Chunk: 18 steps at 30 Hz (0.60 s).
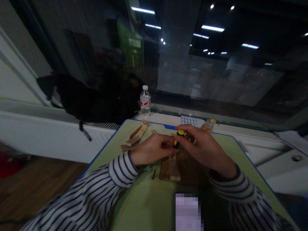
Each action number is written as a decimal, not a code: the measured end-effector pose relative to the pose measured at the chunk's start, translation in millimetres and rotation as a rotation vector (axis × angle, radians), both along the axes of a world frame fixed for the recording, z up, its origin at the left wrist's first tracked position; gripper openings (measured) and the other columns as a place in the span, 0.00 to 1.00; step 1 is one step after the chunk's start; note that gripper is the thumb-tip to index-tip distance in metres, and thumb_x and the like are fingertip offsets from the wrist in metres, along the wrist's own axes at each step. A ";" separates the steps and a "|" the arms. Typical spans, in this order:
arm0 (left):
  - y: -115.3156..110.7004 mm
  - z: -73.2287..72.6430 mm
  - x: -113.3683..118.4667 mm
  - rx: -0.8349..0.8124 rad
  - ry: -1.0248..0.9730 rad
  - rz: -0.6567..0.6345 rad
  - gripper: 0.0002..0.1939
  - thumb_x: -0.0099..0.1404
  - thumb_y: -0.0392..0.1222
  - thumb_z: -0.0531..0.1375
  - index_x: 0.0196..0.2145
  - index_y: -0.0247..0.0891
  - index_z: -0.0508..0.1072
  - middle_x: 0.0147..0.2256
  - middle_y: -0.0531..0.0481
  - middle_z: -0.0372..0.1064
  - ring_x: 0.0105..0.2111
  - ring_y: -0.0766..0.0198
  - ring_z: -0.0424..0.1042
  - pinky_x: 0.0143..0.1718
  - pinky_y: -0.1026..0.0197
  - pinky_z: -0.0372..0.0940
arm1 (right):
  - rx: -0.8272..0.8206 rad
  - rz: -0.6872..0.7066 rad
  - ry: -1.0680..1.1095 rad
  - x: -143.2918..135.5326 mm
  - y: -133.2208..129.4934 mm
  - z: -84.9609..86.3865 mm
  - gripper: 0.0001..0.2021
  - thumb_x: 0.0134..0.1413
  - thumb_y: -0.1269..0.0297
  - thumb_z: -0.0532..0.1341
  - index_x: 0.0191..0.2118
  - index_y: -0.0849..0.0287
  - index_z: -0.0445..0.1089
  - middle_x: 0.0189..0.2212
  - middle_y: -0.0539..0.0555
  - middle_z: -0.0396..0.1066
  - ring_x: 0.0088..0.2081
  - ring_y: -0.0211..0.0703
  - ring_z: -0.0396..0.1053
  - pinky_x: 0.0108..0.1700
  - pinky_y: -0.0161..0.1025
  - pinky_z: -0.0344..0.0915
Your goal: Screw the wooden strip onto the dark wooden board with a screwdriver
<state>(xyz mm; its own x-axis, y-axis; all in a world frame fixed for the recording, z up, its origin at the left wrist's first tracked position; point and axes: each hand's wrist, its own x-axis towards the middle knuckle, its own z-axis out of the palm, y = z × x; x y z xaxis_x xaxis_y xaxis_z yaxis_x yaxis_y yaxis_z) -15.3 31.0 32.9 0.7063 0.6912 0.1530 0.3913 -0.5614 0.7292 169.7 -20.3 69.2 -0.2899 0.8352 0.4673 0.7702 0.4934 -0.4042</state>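
A screwdriver with a yellow and black handle [180, 132] stands nearly upright over a wooden piece [174, 170] on a brown board [190, 166]. My right hand [204, 146] has its fingers wrapped round the handle. Lower down, my left hand [154, 148] has its thumb and fingers pinched together by the screwdriver's lower end, above the wood; what they hold is too small to make out. Joined wooden parts [136, 135] lie on the green table to the left of my hands.
The green table [141, 205] has a blue edge. A phone-like object [187, 211], pixelated, lies near the front. Behind stand a water bottle [145, 102], a black bag [96, 99] and a plastic bag with yellow items [207, 125]. Small dark pieces lie left of the board.
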 end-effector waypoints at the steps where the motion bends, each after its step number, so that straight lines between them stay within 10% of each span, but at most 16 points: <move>1: -0.4 0.0 0.0 0.000 0.004 -0.001 0.13 0.62 0.48 0.57 0.36 0.36 0.75 0.28 0.53 0.70 0.29 0.66 0.67 0.31 0.65 0.57 | 0.000 -0.005 -0.003 0.1 0.4 0.0 0.13 0.59 0.59 0.58 0.48 0.55 0.67 0.38 0.52 0.75 0.34 0.39 0.72 0.36 0.38 0.66; 18: 1.3 1.5 0.2 -0.072 0.000 -0.024 0.15 0.61 0.51 0.59 0.35 0.35 0.75 0.27 0.53 0.70 0.28 0.66 0.67 0.30 0.64 0.58 | -0.006 -0.032 -0.006 -2.1 1.1 -1.8 0.14 0.58 0.55 0.58 0.46 0.57 0.67 0.34 0.52 0.74 0.28 0.37 0.69 0.30 0.36 0.63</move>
